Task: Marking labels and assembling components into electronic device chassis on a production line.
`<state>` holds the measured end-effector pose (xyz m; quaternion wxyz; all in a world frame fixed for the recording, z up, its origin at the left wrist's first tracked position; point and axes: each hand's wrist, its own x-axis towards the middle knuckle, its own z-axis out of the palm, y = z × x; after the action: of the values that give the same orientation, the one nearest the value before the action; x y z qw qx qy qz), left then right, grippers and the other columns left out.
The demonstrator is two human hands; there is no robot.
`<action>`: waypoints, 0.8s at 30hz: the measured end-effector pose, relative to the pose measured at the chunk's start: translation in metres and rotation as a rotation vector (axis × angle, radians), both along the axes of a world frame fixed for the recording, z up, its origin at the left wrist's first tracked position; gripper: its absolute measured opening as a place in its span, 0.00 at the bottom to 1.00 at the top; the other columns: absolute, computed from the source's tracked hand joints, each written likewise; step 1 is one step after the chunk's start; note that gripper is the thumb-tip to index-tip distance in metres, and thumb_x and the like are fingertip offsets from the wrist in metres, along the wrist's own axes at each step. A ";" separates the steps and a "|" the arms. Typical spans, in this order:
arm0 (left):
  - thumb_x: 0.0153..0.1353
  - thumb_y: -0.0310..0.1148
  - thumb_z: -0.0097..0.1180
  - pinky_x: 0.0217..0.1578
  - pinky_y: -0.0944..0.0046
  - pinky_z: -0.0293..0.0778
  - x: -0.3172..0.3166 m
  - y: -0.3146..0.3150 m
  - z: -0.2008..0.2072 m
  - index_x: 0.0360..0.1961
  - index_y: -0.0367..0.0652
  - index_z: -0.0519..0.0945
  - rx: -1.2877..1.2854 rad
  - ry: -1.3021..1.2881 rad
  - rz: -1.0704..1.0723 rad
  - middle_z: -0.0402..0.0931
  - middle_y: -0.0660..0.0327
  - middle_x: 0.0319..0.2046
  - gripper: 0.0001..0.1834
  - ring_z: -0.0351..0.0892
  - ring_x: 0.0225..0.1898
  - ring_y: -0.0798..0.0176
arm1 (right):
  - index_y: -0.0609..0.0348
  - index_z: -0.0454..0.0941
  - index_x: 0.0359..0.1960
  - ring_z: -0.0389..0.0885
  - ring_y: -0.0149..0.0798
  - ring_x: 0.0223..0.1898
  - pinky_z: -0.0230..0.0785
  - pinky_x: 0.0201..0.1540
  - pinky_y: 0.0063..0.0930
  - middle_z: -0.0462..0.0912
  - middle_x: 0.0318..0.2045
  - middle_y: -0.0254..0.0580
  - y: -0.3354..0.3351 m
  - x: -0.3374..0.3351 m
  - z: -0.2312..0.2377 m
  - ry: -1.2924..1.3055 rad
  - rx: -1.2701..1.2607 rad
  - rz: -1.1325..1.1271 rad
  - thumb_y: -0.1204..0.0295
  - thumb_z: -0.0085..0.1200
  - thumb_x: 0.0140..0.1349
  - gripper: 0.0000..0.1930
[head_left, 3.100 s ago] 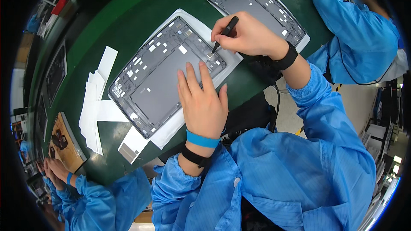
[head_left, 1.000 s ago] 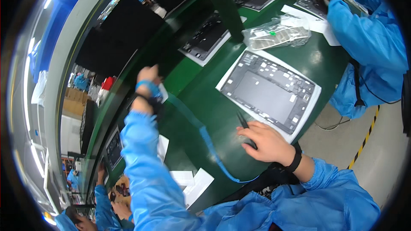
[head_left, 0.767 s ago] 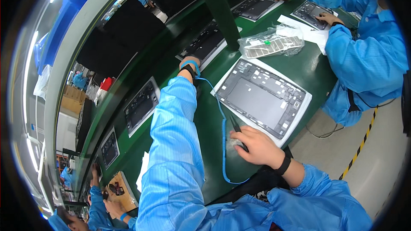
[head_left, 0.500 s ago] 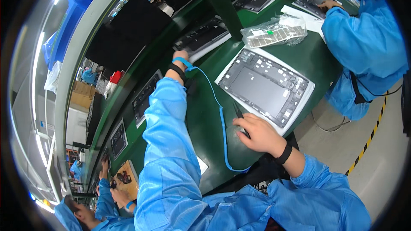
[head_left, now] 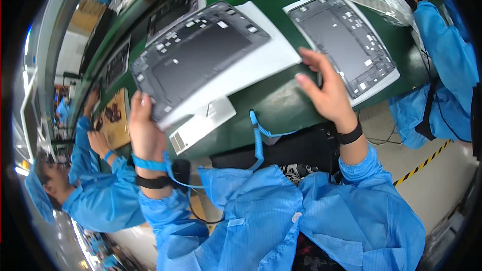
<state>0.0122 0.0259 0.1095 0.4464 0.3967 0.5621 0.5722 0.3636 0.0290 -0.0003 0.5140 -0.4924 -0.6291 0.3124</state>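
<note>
A dark tablet housing (head_left: pixel 201 55) with many small white patches is tilted above the bench, over a white sheet (head_left: pixel 251 70). My left hand (head_left: pixel 145 118) grips the near-left corner of the housing, thumb on top. At the sheet's right corner is my right hand (head_left: pixel 329 88), its thumb and forefinger spread. A dark sliver of the tweezers (head_left: pixel 320 78) shows between them, mostly hidden by the hand. Just beyond it, a second tablet housing (head_left: pixel 346 45) lies on its own white sheet.
On the green bench (head_left: pixel 276 103) lies a white strip (head_left: pixel 203 124) near the front edge. A clear plastic bag (head_left: pixel 374 0) of parts sits far right. More housings (head_left: pixel 173 12) line the back. Co-workers sit left and right. A blue coiled cord (head_left: pixel 258 143) hangs from the bench edge.
My left hand has come back from the far side with a tablet housing and white sheet. My right hand has risen off the bench and spread its fingers. The view has swung left.
</note>
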 end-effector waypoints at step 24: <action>0.62 0.32 0.58 0.65 0.45 0.57 -0.018 -0.117 -0.109 0.62 0.42 0.75 0.111 1.101 -0.003 0.61 0.42 0.66 0.25 0.60 0.67 0.38 | 0.68 0.74 0.49 0.82 0.37 0.40 0.73 0.48 0.32 0.83 0.37 0.47 -0.038 -0.019 0.019 -0.020 0.204 0.102 0.79 0.57 0.61 0.14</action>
<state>-0.0056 -0.0916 0.0002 0.0661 0.6609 0.6810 0.3084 0.3450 -0.0090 0.0188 0.5388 -0.4079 -0.6868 0.2675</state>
